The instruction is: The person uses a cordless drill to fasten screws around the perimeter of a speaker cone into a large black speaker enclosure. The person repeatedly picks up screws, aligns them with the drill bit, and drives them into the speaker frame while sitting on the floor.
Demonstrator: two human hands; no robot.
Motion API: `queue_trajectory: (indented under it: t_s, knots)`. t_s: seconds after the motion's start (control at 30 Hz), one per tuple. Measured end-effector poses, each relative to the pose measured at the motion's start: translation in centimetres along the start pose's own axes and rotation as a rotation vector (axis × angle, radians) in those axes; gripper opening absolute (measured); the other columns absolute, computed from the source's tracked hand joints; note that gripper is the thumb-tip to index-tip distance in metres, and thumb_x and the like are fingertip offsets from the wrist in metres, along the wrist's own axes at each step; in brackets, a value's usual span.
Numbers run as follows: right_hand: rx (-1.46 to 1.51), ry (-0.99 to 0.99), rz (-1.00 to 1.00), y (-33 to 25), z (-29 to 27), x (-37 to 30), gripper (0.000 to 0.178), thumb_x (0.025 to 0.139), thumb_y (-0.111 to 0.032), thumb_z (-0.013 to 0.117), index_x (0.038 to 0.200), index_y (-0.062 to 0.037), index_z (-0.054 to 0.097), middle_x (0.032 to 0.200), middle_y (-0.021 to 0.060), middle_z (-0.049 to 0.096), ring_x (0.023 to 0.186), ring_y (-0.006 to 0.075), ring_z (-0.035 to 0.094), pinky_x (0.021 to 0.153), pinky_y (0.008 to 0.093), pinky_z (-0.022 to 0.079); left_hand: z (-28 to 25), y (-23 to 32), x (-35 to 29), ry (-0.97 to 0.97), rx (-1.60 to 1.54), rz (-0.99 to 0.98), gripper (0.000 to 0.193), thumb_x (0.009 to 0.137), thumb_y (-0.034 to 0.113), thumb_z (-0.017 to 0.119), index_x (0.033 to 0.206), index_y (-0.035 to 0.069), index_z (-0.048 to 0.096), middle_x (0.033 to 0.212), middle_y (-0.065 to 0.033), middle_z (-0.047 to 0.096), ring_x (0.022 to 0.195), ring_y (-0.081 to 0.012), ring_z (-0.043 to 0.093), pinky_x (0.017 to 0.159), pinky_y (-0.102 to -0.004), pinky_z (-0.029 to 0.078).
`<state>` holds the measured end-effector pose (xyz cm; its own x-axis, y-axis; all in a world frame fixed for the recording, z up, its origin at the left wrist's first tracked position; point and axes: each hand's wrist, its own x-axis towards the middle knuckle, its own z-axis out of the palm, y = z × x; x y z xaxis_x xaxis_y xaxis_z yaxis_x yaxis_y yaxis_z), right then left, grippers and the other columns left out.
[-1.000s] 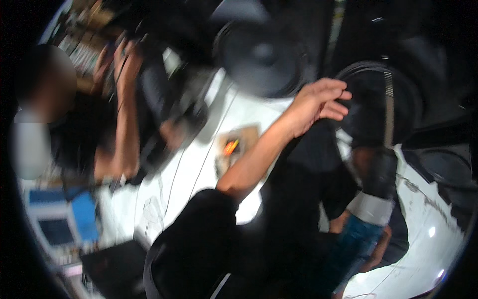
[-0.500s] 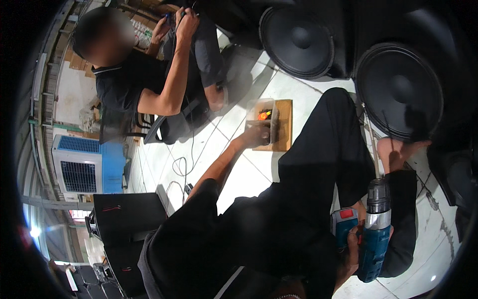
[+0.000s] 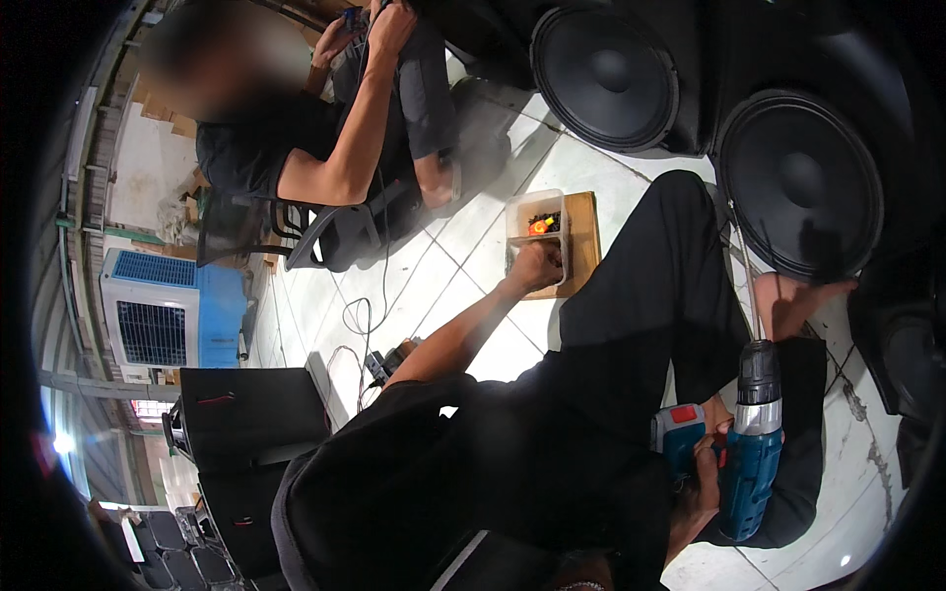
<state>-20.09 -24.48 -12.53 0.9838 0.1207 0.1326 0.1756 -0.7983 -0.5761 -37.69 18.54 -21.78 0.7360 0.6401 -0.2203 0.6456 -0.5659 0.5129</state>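
My left hand (image 3: 537, 266) reaches into the near part of a clear plastic box (image 3: 511, 219). Its fingers are curled, and their tips and anything between them are hidden. Small dark pieces and an orange-yellow item (image 3: 541, 227) lie in the box's far part. Under the box is a flat wooden board (image 3: 584, 231), partly covered by it. At the lower right, my right hand (image 3: 703, 485) is wrapped around the grip of a teal cordless drill (image 3: 751, 483). A long thin bit runs from the drill's chuck (image 3: 758, 372) toward a speaker.
Two large black speakers (image 3: 611, 74) stand at the far right, beside my bare foot (image 3: 788, 303). A co-worker (image 3: 325, 177) sits far left, handling a cable. Cords (image 3: 367, 320) trail over the white tiles. A blue-and-white air cooler (image 3: 158, 310) and black cabinets (image 3: 251, 414) are at left.
My left hand stays at the box, its fingers now more curled inside. The view has shifted slightly. My right hand keeps its hold on the drill.
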Motion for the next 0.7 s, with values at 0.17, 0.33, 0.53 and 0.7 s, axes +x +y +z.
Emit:
queue_trajectory:
  t_s: [0.17,0.33,0.53,0.7]
  knots:
    - [-0.094,0.037,-0.009,-1.1,2.7,3.9,0.054,0.083,-0.036,0.065,0.124,-0.0032,0.052,0.115,0.0170,0.061,0.105,0.0302,0.062,0.093,0.0420,0.050,-1.9,0.6,-0.3,-0.142,-0.040,0.098,0.016,0.069,0.009,0.073,0.083,0.002,0.071,0.080,-0.0117,0.071,0.074,-0.0197,0.069,0.068,-0.0320,0.054]
    - [-0.082,0.025,-0.039,-1.8,3.6,4.4,0.056,0.082,-0.036,0.067,0.125,-0.0031,0.051,0.115,0.0173,0.060,0.105,0.0307,0.061,0.093,0.0423,0.050,-5.6,0.2,-1.6,-0.227,-0.237,-0.001,0.012,0.078,0.008,0.067,0.085,-0.001,0.072,0.095,-0.0102,0.070,0.084,-0.0185,0.068,0.075,-0.0298,0.053]
    - [-0.069,0.019,-0.068,-1.6,3.7,3.9,0.060,0.080,-0.037,0.069,0.126,-0.0031,0.050,0.115,0.0177,0.059,0.106,0.0312,0.061,0.093,0.0427,0.050,-7.2,1.0,-2.9,-0.341,-0.895,-0.240,0.025,0.090,0.000,0.055,0.115,-0.005,0.056,0.105,-0.0134,0.064,0.093,-0.0219,0.064,0.085,-0.0283,0.052]
    - [-0.041,0.004,-0.091,-1.8,3.1,2.6,0.063,0.079,-0.037,0.070,0.127,-0.0031,0.049,0.115,0.0179,0.059,0.106,0.0316,0.060,0.094,0.0430,0.049,-8.4,1.2,-3.5,-0.410,-1.344,-0.351,0.027,0.094,0.002,0.044,0.119,-0.004,0.051,0.105,-0.0108,0.058,0.098,-0.0185,0.058,0.089,-0.0269,0.049]
